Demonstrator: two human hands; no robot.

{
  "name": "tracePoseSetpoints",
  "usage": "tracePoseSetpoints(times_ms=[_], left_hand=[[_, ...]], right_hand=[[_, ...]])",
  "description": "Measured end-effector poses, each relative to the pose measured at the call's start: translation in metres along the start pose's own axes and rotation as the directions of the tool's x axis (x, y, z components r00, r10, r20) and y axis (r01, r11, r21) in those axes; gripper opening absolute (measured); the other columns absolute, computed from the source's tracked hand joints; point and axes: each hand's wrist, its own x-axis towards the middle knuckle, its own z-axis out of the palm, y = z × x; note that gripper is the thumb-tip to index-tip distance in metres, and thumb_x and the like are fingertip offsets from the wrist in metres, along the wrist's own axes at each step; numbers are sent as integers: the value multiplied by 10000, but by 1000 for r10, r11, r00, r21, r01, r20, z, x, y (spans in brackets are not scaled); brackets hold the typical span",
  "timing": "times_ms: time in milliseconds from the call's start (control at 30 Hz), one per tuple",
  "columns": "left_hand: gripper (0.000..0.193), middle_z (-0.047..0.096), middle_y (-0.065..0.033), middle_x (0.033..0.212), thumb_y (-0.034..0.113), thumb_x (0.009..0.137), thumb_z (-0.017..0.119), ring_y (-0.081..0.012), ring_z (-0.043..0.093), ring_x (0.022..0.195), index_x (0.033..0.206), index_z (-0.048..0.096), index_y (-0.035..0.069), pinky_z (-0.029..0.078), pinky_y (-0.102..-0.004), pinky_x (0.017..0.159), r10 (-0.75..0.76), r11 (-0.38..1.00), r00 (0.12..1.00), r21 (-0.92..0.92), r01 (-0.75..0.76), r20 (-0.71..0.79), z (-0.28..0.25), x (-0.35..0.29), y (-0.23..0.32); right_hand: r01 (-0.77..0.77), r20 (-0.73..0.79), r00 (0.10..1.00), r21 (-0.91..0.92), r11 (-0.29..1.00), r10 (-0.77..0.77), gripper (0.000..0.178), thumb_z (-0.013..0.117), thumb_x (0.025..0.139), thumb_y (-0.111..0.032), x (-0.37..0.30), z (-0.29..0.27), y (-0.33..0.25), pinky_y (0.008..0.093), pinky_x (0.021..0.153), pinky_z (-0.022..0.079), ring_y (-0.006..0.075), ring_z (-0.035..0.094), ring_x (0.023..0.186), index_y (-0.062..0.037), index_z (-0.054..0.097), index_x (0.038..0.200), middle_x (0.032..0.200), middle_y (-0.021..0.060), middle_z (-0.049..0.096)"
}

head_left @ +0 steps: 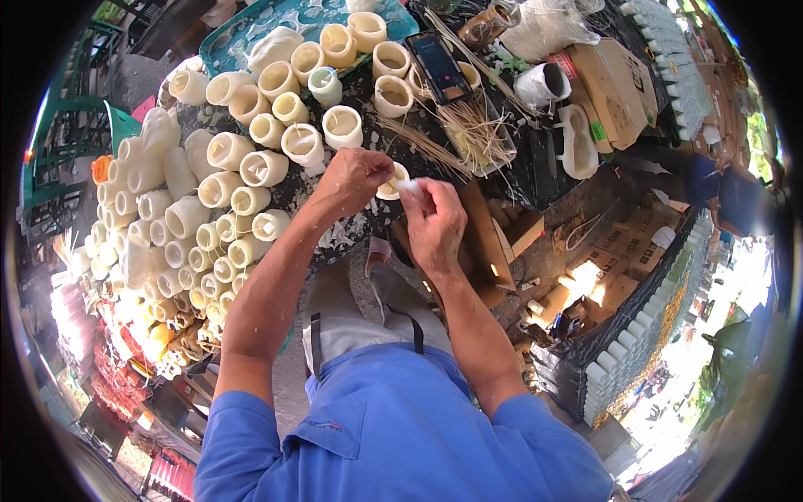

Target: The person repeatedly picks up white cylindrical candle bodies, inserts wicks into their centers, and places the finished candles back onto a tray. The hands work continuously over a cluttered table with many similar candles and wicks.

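Note:
Between my hands, at the table's near edge, is a small cream wax cup [391, 181]. My left hand [353, 178] is closed in a pinch at the cup's left rim, and what its fingertips hold is too small to make out. On the other side, my right hand [437, 224] is closed, its thumb and fingers pinching a small white piece [409, 189] against the cup's right side. Just beyond stand more hollow wax cups, such as a pale one [342, 127] and another with a wick [303, 145].
Many wax cups [186, 216] lie piled on the left. A teal tray [242, 42], a phone [438, 67], a bundle of thin wicks [477, 134] and a cardboard box [615, 92] occupy the far side. An open carton [485, 243] stands right of my legs.

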Motion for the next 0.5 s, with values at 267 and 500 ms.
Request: tracePoseSetpoints(times_ms=[267,500], left_hand=[[154,692,-35,1076,70,876,881,-211,681,1036,1025,844,76,553,-353,906,204,977,970,92,-193,-130,-3,-15,-27],[80,697,-78,996,91,879,816,-312,655,1034,957,824,76,527,-441,963,402,889,913,268,-372,-65,-3,1,-16]], right_hand=[[-55,70,996,51,997,52,339,831,953,-75,-13,13,16,391,727,579,259,682,813,25,745,1266,1139,157,715],[164,252,956,-22,986,-153,234,771,981,-102,-46,40,26,406,720,604,309,717,788,-4,719,1187,1105,172,699]])
